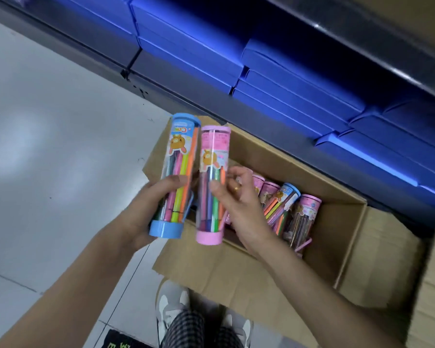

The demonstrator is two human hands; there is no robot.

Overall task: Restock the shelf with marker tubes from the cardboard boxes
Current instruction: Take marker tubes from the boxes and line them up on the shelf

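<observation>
Over the open cardboard box point(337, 222) on the floor, two hands hold up two marker tubes side by side. One grip, the left hand point(146, 209), is wrapped round the low part of the blue tube point(180, 169), with the thumb across the front and the blue bottom cap just under the palm. The other grip, the right hand point(239, 204), pinches the pink tube point(212, 177) near its middle, thumb in front and fingers curled behind. The two tubes are almost touching, and both point up and away from the grips toward the shelf point(274, 114). These tubes look light, because they are thin clear plastic with pens inside. They look hard and stiff, so they should not bend, but the smooth plastic may be slippery. I think the best place to hold one is round the middle, where fingers go most of the way around. Holding by a cap could be risky, since a cap might pop off and spill the pens. Below the right grip, more tubes point(284, 209) lie in the box. Past the grips, blue boxes point(286, 79) sit on the shelf.
</observation>
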